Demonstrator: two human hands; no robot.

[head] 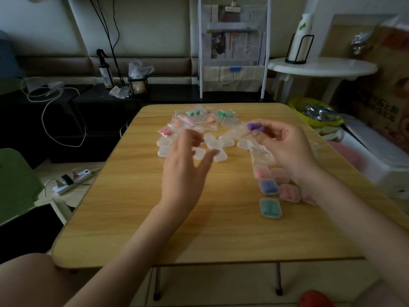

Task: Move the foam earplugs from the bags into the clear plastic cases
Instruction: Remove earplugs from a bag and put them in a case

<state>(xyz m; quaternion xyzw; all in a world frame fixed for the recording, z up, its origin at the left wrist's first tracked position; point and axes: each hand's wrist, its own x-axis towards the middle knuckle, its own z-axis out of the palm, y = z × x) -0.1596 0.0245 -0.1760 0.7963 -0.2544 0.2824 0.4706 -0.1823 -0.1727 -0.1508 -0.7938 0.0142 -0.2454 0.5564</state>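
My right hand (285, 145) pinches purple foam earplugs (254, 127) at its fingertips, with an empty clear bag (261, 151) hanging under it. My left hand (186, 165) hovers with spread, relaxed fingers over a cluster of empty clear plastic cases (212, 147) and holds nothing. Several small bags of earplugs (199, 120), teal, orange and pink, lie heaped at the far side of the wooden table (132, 207). Filled cases sit under my right wrist: pink (262, 172), blue (269, 187), teal (270, 207) and another pink (288, 192).
A white rack with newspapers (232, 52) stands behind the table. A round white side table (321, 67) is at the right, with a yellow-green basket (316, 114) below it. A power strip (73, 178) lies on the floor to the left, beside a green chair (15, 185).
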